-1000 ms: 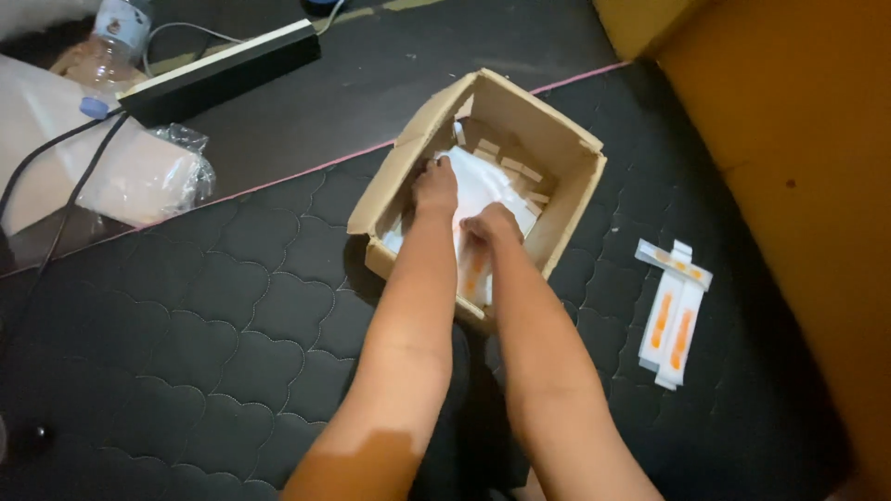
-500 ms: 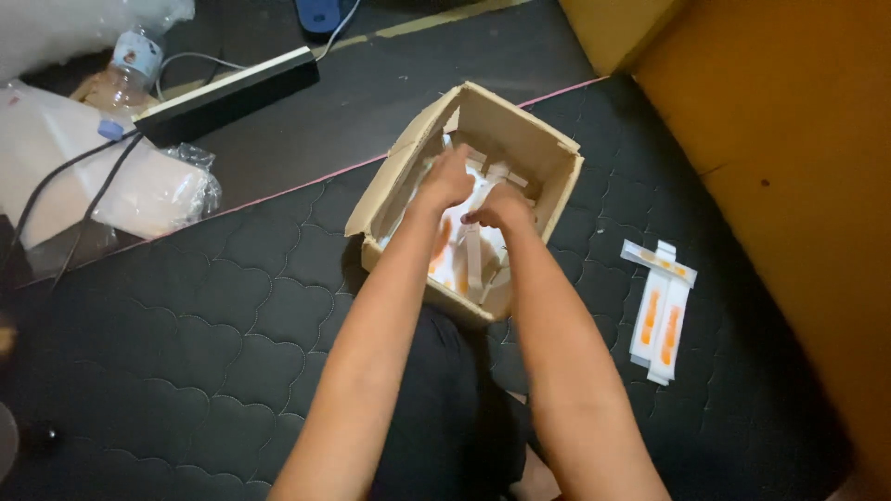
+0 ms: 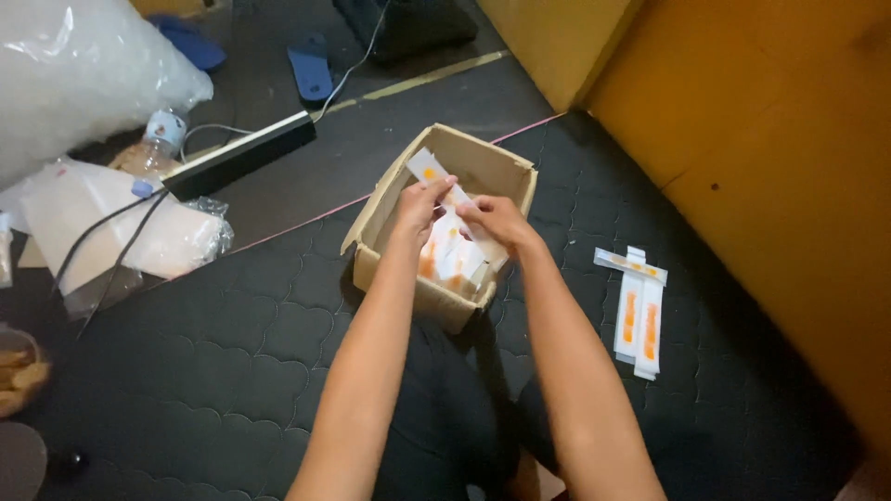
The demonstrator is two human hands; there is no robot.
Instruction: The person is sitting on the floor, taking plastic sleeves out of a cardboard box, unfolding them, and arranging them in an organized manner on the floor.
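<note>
Fingers of our left hand [image 3: 419, 202] pinch the lower end of a white packet with an orange mark [image 3: 429, 169], its long axis slanting up and away to the left above the open cardboard box [image 3: 436, 301] on the black quilted mattress [image 3: 223, 371]. Our right hand [image 3: 497, 221] hovers just beside it, fingers curled over the white-and-orange packets [image 3: 448, 255] in the box, though we cannot tell whether they grip one. Three similar packets [image 3: 639, 311] lie well apart to the right.
</note>
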